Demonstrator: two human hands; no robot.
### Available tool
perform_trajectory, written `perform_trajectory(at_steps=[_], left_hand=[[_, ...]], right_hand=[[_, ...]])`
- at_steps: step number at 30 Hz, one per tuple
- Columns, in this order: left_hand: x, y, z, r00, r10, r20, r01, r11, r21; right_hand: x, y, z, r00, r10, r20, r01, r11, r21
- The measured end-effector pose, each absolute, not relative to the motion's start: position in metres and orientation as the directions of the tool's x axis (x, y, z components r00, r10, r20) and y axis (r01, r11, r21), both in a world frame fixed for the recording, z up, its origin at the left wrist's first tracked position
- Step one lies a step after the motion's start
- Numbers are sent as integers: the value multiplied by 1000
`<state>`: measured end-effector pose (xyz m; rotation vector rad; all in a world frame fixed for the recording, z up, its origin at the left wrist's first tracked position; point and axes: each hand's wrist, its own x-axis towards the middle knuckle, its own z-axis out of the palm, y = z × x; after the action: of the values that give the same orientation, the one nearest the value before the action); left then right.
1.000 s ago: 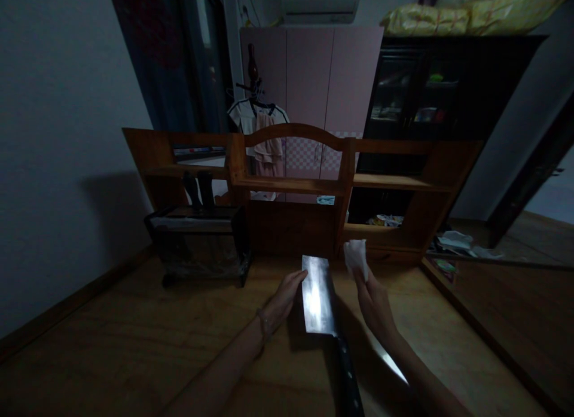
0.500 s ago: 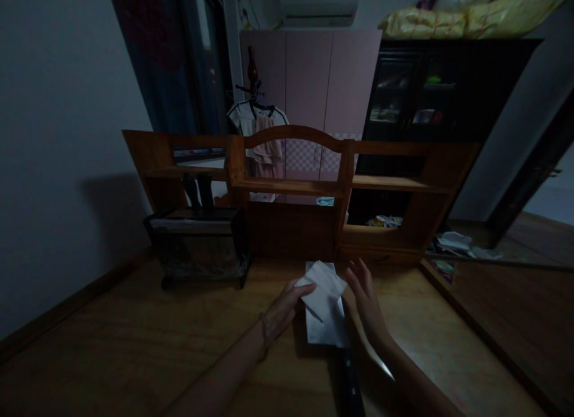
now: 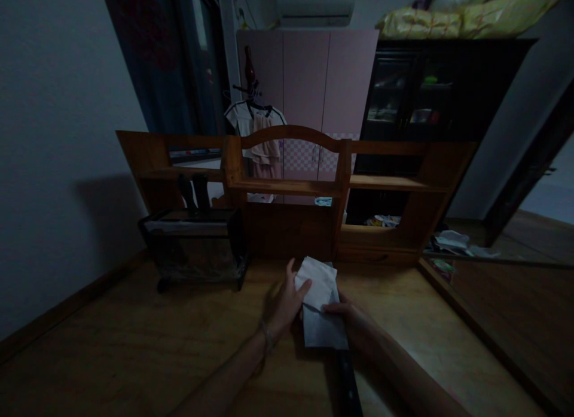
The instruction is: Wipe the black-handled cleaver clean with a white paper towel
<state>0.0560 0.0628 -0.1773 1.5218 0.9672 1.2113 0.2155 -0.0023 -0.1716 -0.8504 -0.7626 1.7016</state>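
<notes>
A cleaver lies flat on the wooden desk (image 3: pixel 134 345), its black handle (image 3: pixel 347 384) pointing toward me. A white tissue (image 3: pixel 319 282) is spread over most of the blade. My left hand (image 3: pixel 282 303) rests at the tissue's left edge with its fingers apart and the thumb on the paper. From the right, my right hand (image 3: pixel 352 321) reaches in, fingers closed together on the tissue's right side over the blade.
A black knife rack (image 3: pixel 192 240) with dark handles sticking up stands at the back left. A wooden shelf unit (image 3: pixel 291 189) runs along the desk's back edge. Papers (image 3: pixel 452 242) lie at the right. A wall is close on the left.
One second ago the blade was bare and my right hand held the crumpled tissue above it. The tissue now lies spread on the blade, with both hands on it.
</notes>
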Motion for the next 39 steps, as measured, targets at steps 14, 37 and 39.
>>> perform_trajectory(at_steps=[14,37,39], left_hand=[[47,37,-132,664,535,522,467,-842,269],[46,54,-147,497,704,507,435,-708,557],[48,53,-148,538,682,495,420,-726,544]], right_hand=[[213,-7,-157,-199,979,55,-652,-90,-753],[198,-16,-156,-184,982,-44,-550,-140,-823],[196,-14,-157,-163,986,-26,-504,-106,-857]])
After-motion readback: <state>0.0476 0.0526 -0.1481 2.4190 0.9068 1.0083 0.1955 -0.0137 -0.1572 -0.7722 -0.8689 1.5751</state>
